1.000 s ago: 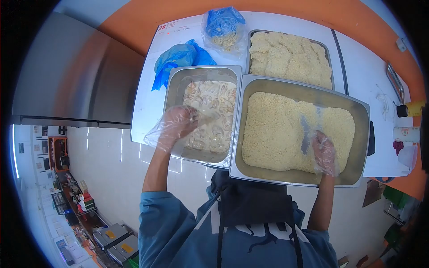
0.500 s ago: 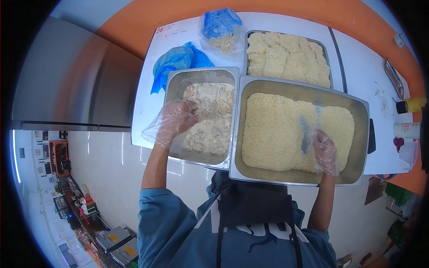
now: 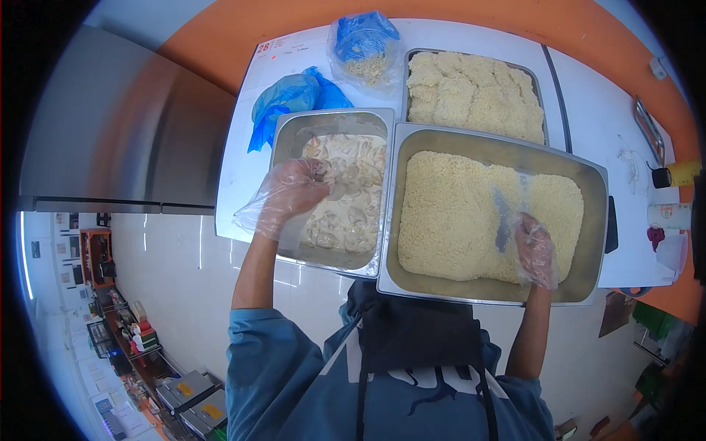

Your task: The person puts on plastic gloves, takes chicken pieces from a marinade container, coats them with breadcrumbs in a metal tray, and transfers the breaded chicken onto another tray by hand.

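My left hand (image 3: 294, 192), in a clear plastic glove, is over the left part of a smaller metal pan (image 3: 288, 131). Its fingers are pinched on a piece of the pale, batter-coated food (image 3: 346, 220) that fills the pan. Beside it stands a larger metal pan (image 3: 588, 176) of pale yellow crumbs (image 3: 441, 213). My right hand (image 3: 535, 250), also gloved, rests on the crumbs at the right side with its fingers curled. Whether anything is inside them is hidden. A bare strip of pan bottom shows left of this hand.
Behind the large pan is a tray (image 3: 543, 99) of crumb-coated pieces (image 3: 471, 95). A blue bag (image 3: 294, 99) and a clear bag with a blue basket (image 3: 364, 51) lie on the white table (image 3: 243, 165). Bottles (image 3: 673, 175) stand at the far right.
My left hand has shifted slightly within the small pan, with a coated piece now showing at its fingertips. My right hand has stayed in the crumbs.
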`<state>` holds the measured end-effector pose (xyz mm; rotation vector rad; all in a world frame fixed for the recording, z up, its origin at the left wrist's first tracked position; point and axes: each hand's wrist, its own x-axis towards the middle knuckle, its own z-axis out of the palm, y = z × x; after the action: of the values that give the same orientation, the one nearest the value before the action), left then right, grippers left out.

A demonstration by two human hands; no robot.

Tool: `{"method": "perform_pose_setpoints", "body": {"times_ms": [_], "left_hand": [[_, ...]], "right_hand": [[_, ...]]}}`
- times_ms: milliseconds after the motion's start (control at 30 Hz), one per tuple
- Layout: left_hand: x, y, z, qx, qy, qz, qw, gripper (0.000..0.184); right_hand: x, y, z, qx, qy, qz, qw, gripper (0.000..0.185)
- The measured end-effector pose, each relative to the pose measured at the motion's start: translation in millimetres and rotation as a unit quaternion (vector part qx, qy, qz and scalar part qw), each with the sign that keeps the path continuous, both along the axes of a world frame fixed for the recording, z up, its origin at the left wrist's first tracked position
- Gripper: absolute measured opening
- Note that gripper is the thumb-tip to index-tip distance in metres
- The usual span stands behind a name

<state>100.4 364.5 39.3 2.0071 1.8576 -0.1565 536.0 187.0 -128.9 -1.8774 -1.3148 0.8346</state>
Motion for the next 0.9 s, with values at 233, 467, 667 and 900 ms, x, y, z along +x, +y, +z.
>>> {"method": "perform_pose_setpoints", "body": {"times_ms": [233,467,667,900], "left_hand": [[-11,4,-17,-0.006,0.000,0.097,0.995,0.037],[-16,-3,-14,0.013,0.016,0.098,0.995,0.037],[-15,-5,-10,0.017,0.035,0.087,0.995,0.040],[-13,-10,-2,0.045,0.034,0.032,0.998,0.037]], "right_hand": [[-3,-1,8,0.003,-0.032,0.006,0.999,0.030],[-8,5,19,-0.034,-0.085,0.007,0.996,0.030],[-11,7,26,-0.051,-0.081,0.008,0.995,0.030],[-9,6,21,-0.024,-0.078,0.028,0.996,0.028]]}}
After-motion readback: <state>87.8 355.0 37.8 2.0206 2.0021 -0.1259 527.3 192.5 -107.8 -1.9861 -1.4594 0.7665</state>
